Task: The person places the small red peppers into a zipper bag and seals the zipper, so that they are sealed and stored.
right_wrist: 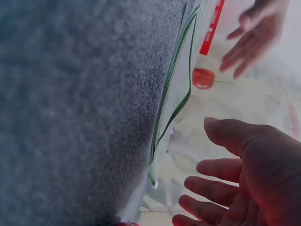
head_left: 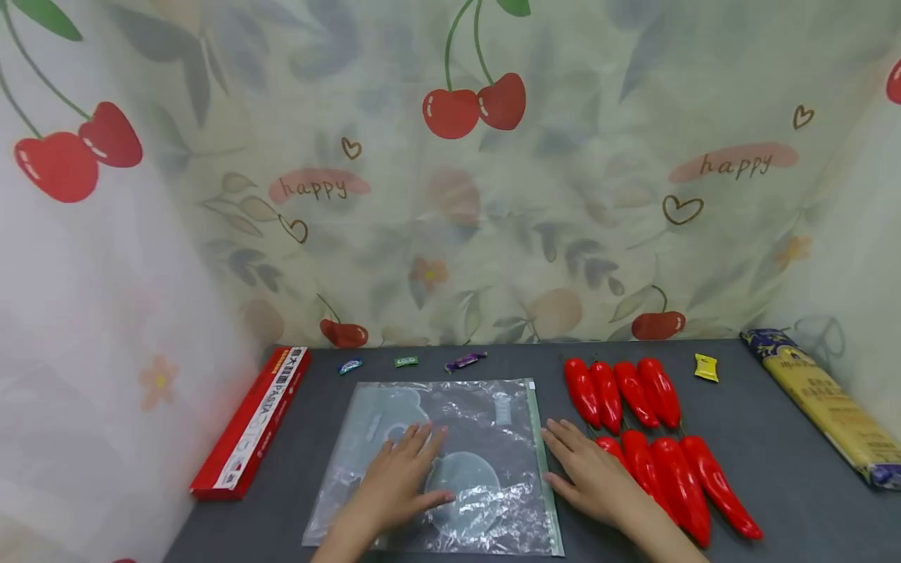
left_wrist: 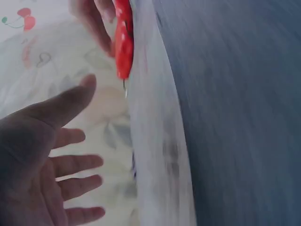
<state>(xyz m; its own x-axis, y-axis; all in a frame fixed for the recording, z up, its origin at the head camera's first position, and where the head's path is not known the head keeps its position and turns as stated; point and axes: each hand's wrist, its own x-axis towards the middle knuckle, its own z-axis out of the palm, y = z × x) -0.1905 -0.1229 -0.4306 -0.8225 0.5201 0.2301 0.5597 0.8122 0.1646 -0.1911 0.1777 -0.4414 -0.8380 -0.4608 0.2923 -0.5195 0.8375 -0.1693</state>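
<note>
A clear zip bag (head_left: pixel 486 438) with a green-edged opening lies flat on the dark grey table. Over its left half is my left hand (head_left: pixel 401 477), fingers spread and holding nothing. My right hand (head_left: pixel 591 477) is beside the bag's right edge, also with fingers apart and nothing in it. In the right wrist view the green zip strip (right_wrist: pixel 181 106) gapes partway along. Several glossy red chili peppers (head_left: pixel 658 391) lie in two rows to the right, some partly hidden behind my right hand and forearm. Whether either hand touches the bag, I cannot tell.
At the left lies a red pasta box (head_left: pixel 253 426). Small wrapped candies line the back: a blue one (head_left: pixel 349 366), a green one (head_left: pixel 406 362), a purple one (head_left: pixel 466 361) and a yellow one (head_left: pixel 706 367). A long yellow packet (head_left: pixel 823 407) lies far right. Patterned curtains (head_left: pixel 493 234) enclose the table.
</note>
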